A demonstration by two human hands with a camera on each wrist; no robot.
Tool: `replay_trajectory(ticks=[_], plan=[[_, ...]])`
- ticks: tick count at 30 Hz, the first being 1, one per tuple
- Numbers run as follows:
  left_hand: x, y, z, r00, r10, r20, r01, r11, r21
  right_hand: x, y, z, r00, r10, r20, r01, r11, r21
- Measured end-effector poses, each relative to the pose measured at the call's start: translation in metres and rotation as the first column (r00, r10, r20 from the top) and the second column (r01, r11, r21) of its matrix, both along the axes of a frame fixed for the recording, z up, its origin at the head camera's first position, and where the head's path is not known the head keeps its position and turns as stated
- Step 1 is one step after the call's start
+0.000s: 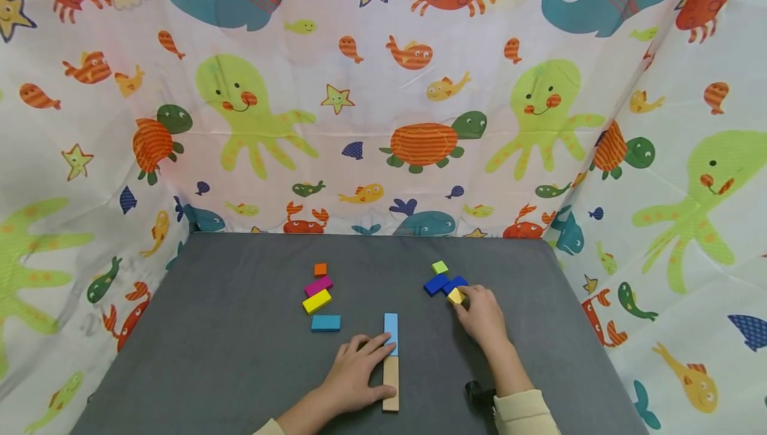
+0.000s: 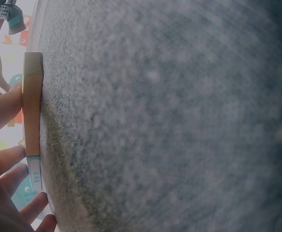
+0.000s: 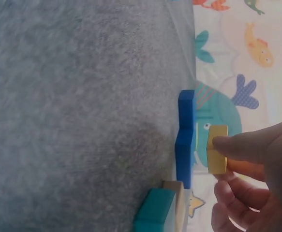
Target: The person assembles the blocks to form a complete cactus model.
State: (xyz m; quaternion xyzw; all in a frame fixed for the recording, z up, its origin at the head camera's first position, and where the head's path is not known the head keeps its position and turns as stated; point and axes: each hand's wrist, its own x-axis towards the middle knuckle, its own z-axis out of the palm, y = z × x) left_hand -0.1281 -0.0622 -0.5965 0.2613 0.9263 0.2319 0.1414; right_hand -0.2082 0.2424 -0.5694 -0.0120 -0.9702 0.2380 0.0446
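My right hand [image 1: 484,318] pinches a yellow block [image 3: 217,152] between thumb and fingers, raised off the cloth in the right wrist view. Just beyond it are two dark blue blocks [image 1: 435,284], with a lime green block [image 1: 440,267] behind them. My left hand [image 1: 357,374] lies beside a row of two blocks laid end to end: a light blue block [image 1: 391,327] at the far end and a plain wooden block [image 1: 391,372] nearer me. The left fingertips rest on the light blue one, and the thumb [image 2: 10,107] touches the wooden one's side.
Left of the row lie orange [image 1: 320,269], magenta [image 1: 318,286], yellow [image 1: 317,302] and teal [image 1: 326,324] blocks. A teal-green block [image 3: 155,210] and a wood-coloured one [image 3: 173,185] show low in the right wrist view. A patterned curtain [image 1: 365,88] borders the grey cloth-covered table [image 1: 210,368].
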Motion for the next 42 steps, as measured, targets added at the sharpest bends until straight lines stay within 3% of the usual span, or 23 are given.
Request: replay_trajectory(ticks=[7,12,18,26,42], plan=[[0.000,0.001,0.001,1.000,-0.004,-0.006,0.004,1.000,0.028,-0.002,-0.005,0.005,0.996,0.085,0.003,-0.085,0.995,-0.046],[-0.001,-0.001,-0.007,1.000,-0.003,-0.028,0.005,0.998,0.055,-0.002,-0.015,0.010,0.988,0.142,-0.060,-0.146,0.985,-0.088],[-0.001,-0.003,-0.008,1.000,-0.001,-0.024,0.002,0.998,0.060,-0.005,-0.025,0.008,0.977,0.179,-0.115,-0.193,0.974,-0.121],[-0.001,-0.001,-0.003,1.000,-0.001,-0.007,0.002,0.999,0.035,-0.004,-0.036,-0.001,0.966,0.233,-0.113,-0.246,0.961,-0.125],[-0.001,-0.002,-0.007,1.000,0.006,-0.020,-0.006,1.000,0.030,-0.013,-0.062,-0.009,0.952,0.297,-0.071,-0.305,0.940,-0.155]])
